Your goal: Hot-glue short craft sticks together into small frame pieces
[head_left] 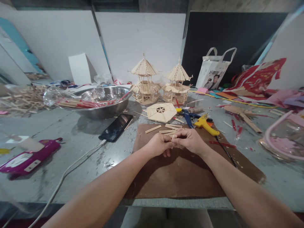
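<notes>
My left hand (160, 145) and my right hand (189, 141) meet over the brown mat (166, 180), fingertips pinched together. A small pale piece shows between the fingers, too hidden to identify. Just beyond my hands lie several short wooden sticks (153, 129). Behind them is a flat hexagonal wooden panel (152, 115) with a spoked opening. Two wooden stick pagodas, one on the left (143, 68) and one on the right (178, 73), stand upright farther back. A yellow glue gun (207, 125) lies to the right of my hands.
A metal bowl (104, 110) with bagged sticks stands at the back left. Nearer are a black phone (116, 127) with a white cable and a magenta device (45, 156). At right are a clear pink-rimmed container (285, 136), red scraps and a white bag (212, 71).
</notes>
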`<move>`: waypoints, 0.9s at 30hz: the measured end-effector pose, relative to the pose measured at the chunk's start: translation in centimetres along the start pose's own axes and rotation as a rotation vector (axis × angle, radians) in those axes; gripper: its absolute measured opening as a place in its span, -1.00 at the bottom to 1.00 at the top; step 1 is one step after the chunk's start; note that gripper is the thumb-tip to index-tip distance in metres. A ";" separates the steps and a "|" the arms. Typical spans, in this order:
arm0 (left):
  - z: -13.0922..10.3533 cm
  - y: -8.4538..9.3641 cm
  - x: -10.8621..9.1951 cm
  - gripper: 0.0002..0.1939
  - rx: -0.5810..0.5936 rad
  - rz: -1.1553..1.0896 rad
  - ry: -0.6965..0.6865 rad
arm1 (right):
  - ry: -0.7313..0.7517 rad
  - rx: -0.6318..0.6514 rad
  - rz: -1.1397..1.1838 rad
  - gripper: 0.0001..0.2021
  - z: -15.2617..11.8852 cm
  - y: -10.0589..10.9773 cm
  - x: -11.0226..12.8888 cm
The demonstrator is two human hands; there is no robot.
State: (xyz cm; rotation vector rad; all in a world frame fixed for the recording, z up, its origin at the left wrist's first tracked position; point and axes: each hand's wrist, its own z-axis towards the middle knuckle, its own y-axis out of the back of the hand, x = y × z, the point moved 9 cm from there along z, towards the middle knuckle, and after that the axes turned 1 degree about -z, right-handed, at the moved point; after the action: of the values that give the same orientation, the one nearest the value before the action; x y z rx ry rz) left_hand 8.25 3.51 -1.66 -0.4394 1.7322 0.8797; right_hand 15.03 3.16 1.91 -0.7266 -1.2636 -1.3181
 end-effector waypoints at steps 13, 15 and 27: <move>0.4 -0.3 1.0 -0.71 0.041 -0.017 0.039 | -0.111 -0.003 0.045 -0.79 0.2 -0.2 -1.4; 0.5 -0.5 1.1 -0.71 0.071 0.011 0.031 | -0.119 0.001 0.050 -0.79 0.2 -0.2 -1.6; 0.3 -0.5 0.5 -0.73 0.145 -0.080 0.030 | -0.122 -0.041 0.084 -0.79 0.4 0.3 -1.8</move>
State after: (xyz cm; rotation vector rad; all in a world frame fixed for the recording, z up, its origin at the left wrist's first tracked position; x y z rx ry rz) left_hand 8.65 3.47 -2.40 -0.4241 1.7803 0.6890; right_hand 15.55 4.11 0.35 -0.8918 -1.2917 -1.2502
